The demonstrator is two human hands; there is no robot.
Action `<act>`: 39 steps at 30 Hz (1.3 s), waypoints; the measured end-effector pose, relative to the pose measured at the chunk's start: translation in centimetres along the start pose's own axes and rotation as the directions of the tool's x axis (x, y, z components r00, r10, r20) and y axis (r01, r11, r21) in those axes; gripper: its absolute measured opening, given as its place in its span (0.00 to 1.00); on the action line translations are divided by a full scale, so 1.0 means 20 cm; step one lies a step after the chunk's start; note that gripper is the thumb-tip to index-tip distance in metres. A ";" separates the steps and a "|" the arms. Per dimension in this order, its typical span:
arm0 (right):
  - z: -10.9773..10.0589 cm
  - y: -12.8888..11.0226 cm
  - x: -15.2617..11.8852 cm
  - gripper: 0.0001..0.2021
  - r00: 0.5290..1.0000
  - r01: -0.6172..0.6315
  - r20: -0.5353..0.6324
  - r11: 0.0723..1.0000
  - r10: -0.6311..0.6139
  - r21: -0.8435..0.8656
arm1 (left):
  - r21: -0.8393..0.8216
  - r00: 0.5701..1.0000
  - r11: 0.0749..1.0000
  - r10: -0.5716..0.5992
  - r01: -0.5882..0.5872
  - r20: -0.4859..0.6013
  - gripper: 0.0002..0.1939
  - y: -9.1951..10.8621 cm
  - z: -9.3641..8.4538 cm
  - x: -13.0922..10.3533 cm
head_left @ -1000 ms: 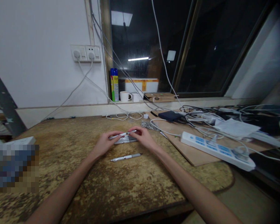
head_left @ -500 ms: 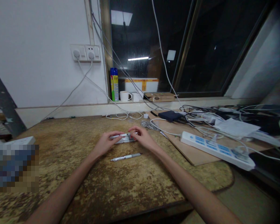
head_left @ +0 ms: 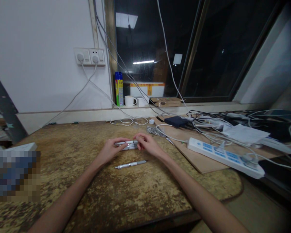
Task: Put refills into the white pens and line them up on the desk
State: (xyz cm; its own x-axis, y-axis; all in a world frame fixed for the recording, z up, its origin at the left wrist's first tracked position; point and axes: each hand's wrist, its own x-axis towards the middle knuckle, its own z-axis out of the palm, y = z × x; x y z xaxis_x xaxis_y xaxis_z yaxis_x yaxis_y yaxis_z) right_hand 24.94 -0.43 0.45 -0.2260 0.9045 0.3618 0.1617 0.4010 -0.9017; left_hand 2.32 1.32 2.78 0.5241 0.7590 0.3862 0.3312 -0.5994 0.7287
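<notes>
A small row of white and grey pens (head_left: 131, 147) lies side by side between my hands, just above or on the worn table. My left hand (head_left: 110, 150) is closed on the left ends, thumb toward me and fingers behind. My right hand (head_left: 147, 144) has its fingers curled and closed around the right ends, which they partly hide. Nearer to me, one more white and grey pen (head_left: 131, 164) lies on the tabletop, apart from both hands.
A white power strip (head_left: 225, 158) rests at the right by a brown board (head_left: 196, 158) and tangled cables. Behind my right hand sits a crumpled clear bag (head_left: 154, 130). A spray can (head_left: 119, 89) and white mug (head_left: 129, 101) stand on the sill.
My right hand's fingers have shifted slightly left along the pens and curled more over their right ends. My left hand stays nearly in place. The single pen has not moved.
</notes>
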 end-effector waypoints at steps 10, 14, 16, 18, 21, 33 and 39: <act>0.00 -0.02 -0.01 0.17 1.000 0.002 0.009 1.000 -0.002 -0.019 | -0.027 1.000 1.000 0.000 0.000 0.009 0.18 0.00 0.00 0.00; 0.00 -0.03 -0.01 0.13 0.999 0.032 -0.026 0.998 -0.033 -0.049 | -0.032 1.000 0.999 -0.008 0.008 0.007 0.18 0.00 0.00 0.00; 0.00 -0.04 -0.01 0.12 0.998 0.050 -0.036 0.996 -0.052 -0.070 | -0.036 1.000 0.999 -0.009 0.009 0.012 0.18 0.00 0.00 0.00; 0.00 -0.04 -0.02 0.13 0.999 0.036 -0.014 0.997 -0.037 -0.064 | -0.035 1.000 0.999 -0.007 0.007 0.022 0.18 0.00 0.00 0.00; 0.00 -0.03 -0.02 0.17 1.000 -0.004 0.012 0.998 0.005 -0.057 | -0.024 1.000 1.000 -0.009 0.010 0.026 0.19 0.00 0.00 0.00; 0.00 -0.02 -0.02 0.19 1.000 0.003 0.005 0.998 -0.003 -0.063 | -0.004 1.000 1.000 -0.011 0.011 0.023 0.19 -0.02 0.01 0.00; 0.00 -0.04 -0.02 0.14 0.997 0.074 0.006 0.991 -0.074 -0.114 | -0.018 1.000 1.000 -0.016 0.016 0.018 0.19 -0.01 0.01 0.00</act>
State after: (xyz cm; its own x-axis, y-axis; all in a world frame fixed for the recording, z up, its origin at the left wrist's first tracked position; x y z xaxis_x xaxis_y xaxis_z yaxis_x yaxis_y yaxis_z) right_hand 24.88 -1.17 1.02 -0.2427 0.8717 0.4257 0.2527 0.4805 -0.8398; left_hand 2.43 1.47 2.47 0.5328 0.7638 0.3643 0.3253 -0.5823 0.7451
